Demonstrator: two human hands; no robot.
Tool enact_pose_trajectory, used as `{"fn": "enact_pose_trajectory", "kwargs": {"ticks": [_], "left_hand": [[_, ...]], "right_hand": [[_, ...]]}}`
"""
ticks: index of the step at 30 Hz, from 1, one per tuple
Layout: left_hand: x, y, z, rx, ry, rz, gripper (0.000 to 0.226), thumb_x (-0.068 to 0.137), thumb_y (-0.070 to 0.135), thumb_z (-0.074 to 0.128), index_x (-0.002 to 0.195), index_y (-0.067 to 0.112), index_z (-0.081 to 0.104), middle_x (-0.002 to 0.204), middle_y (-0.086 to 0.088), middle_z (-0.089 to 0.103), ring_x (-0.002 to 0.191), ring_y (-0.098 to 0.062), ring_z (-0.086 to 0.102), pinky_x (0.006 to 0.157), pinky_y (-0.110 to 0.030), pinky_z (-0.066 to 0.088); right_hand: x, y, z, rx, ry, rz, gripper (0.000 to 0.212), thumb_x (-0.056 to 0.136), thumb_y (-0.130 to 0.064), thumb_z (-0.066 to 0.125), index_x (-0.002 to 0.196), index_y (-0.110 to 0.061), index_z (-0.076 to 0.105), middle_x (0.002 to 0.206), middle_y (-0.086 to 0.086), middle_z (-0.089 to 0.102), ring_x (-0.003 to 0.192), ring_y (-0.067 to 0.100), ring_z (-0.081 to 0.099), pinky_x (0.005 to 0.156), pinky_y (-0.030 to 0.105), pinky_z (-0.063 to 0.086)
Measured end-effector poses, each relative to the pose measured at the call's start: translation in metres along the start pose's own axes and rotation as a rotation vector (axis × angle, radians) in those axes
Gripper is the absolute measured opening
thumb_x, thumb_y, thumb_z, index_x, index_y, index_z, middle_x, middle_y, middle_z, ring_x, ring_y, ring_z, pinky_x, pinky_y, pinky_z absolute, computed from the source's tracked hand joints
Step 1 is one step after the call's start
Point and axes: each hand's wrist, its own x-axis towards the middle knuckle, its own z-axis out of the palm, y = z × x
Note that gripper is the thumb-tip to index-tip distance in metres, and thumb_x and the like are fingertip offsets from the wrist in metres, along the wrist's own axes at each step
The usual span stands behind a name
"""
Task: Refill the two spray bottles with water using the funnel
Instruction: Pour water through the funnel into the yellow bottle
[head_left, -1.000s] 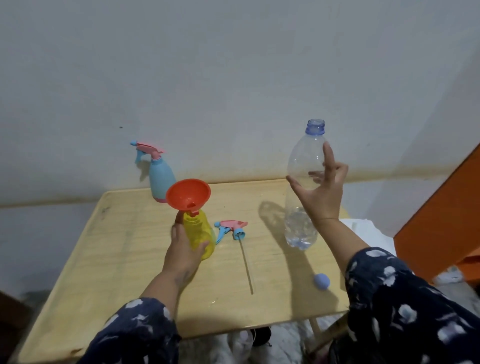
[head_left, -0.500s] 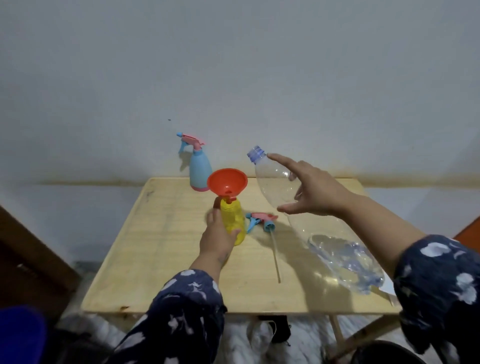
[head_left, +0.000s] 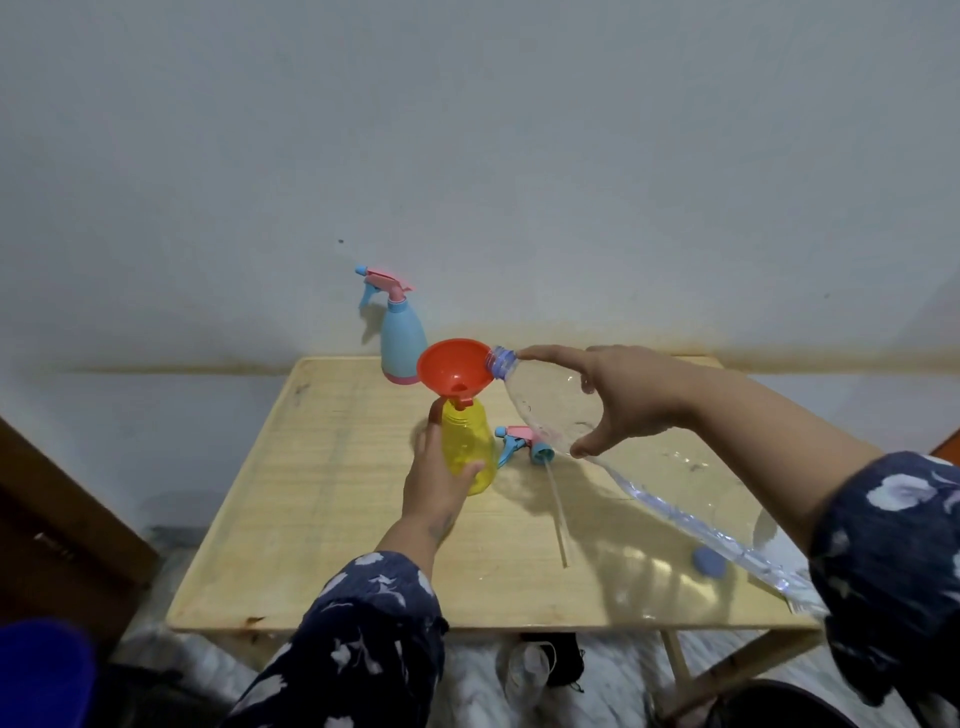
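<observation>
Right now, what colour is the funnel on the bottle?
Orange-red funnel, seen clearly in the head view.

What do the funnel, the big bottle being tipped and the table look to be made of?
Funnel: opaque orange plastic, likely, smooth with a soft sheen. Big bottle: thin clear plastic; the table shows through it. Table: pale wood or wood veneer, matte, with visible grain lines.

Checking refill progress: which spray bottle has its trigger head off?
The yellow spray bottle, topped by the orange funnel; the blue spray bottle keeps its pink trigger.
</observation>
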Motion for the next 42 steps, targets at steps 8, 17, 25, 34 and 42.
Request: {"fn": "enact_pose_trajectory", "kwargs": {"ticks": [8, 17, 25, 34, 42], "left_hand": [[-0.001, -0.005, 0.004, 0.011, 0.02, 0.004, 0.09, 0.087, 0.033, 0.07, 0.154, 0.032, 0.01, 0.158, 0.006, 0.025, 0.138, -0.022, 0.037, 0.103, -0.034, 0.037], [-0.001, -0.006, 0.006, 0.0, 0.015, 0.007, 0.089, 0.088, 0.033, 0.068, 0.154, 0.031, 0.009, 0.159, 0.008, 0.023, 0.138, -0.021, 0.037, 0.101, -0.032, 0.036], [0.001, -0.007, 0.007, -0.028, -0.002, -0.003, 0.09, 0.087, 0.03, 0.069, 0.154, 0.033, 0.009, 0.159, 0.005, 0.023, 0.139, -0.02, 0.036, 0.097, -0.027, 0.032], [-0.001, -0.001, 0.006, -0.019, -0.017, -0.023, 0.088, 0.09, 0.027, 0.067, 0.155, 0.028, 0.008, 0.159, 0.008, 0.02, 0.139, -0.021, 0.036, 0.101, -0.03, 0.033], [-0.001, 0.0, 0.003, -0.006, -0.026, -0.011, 0.088, 0.09, 0.027, 0.067, 0.154, 0.028, 0.008, 0.158, 0.008, 0.022, 0.135, -0.023, 0.041, 0.098, -0.031, 0.036]], "right_hand": [[0.005, -0.003, -0.014, -0.071, -0.079, 0.008, 0.11, 0.063, -0.044, 0.084, 0.141, -0.057, 0.009, 0.101, 0.003, 0.059, 0.095, 0.023, 0.058, 0.077, 0.031, 0.046], [0.011, -0.004, -0.022, -0.025, -0.161, 0.053, 0.11, 0.059, -0.041, 0.086, 0.136, -0.062, 0.011, 0.09, 0.0, 0.06, 0.084, 0.028, 0.068, 0.079, 0.04, 0.057], [0.014, -0.007, -0.03, -0.071, -0.194, 0.028, 0.109, 0.057, -0.039, 0.087, 0.134, -0.063, 0.013, 0.103, 0.001, 0.06, 0.092, 0.027, 0.066, 0.083, 0.041, 0.056], [0.016, -0.015, -0.046, -0.15, -0.137, 0.004, 0.107, 0.06, -0.041, 0.085, 0.137, -0.061, 0.014, 0.087, -0.007, 0.051, 0.094, 0.022, 0.057, 0.073, 0.03, 0.042], [0.017, -0.019, -0.053, -0.203, -0.119, -0.004, 0.108, 0.061, -0.043, 0.085, 0.139, -0.059, 0.012, 0.093, -0.006, 0.049, 0.095, 0.021, 0.054, 0.074, 0.03, 0.039]]}}
